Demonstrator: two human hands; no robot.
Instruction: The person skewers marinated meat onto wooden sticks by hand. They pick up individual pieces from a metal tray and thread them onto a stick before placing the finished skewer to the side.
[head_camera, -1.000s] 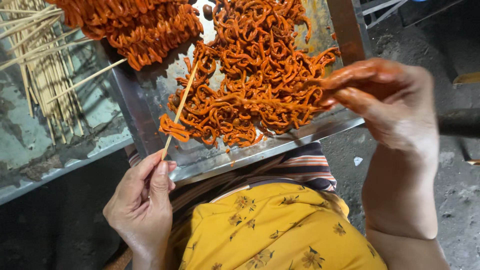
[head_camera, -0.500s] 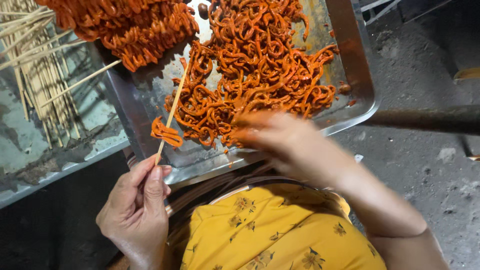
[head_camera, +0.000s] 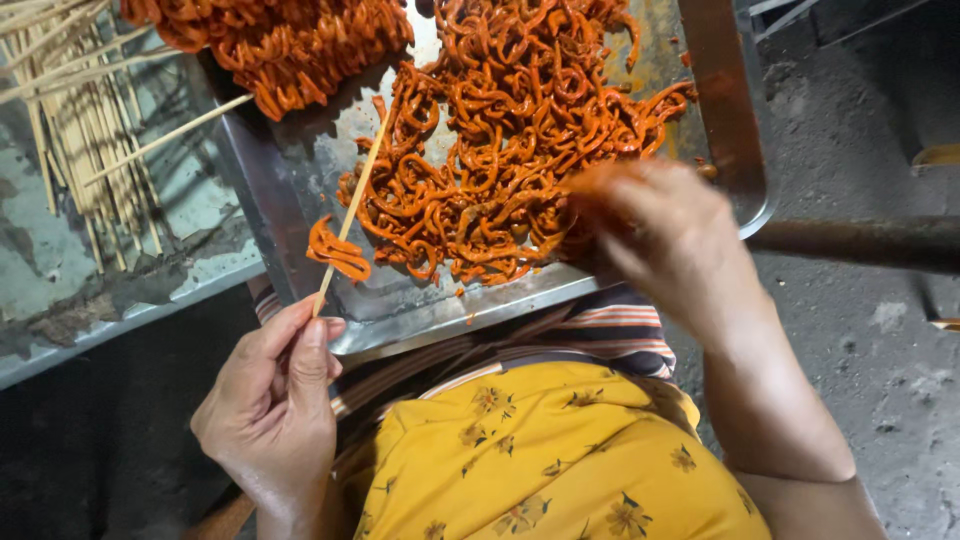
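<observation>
Over the tray (head_camera: 300, 215), the left hand's (head_camera: 270, 410) skewer (head_camera: 352, 205) points up-right.

The person is wearing a mustard-yellow garment (head_camera: 540, 470) printed with small flowers, over striped cloth (head_camera: 600, 330) in orange, white and dark bands; both forearms are showing bare, sleeveless.

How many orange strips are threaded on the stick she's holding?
1: a single folded orange strip sits low on the stick held by the left hand. The right hand reaches into the loose pile.
</observation>
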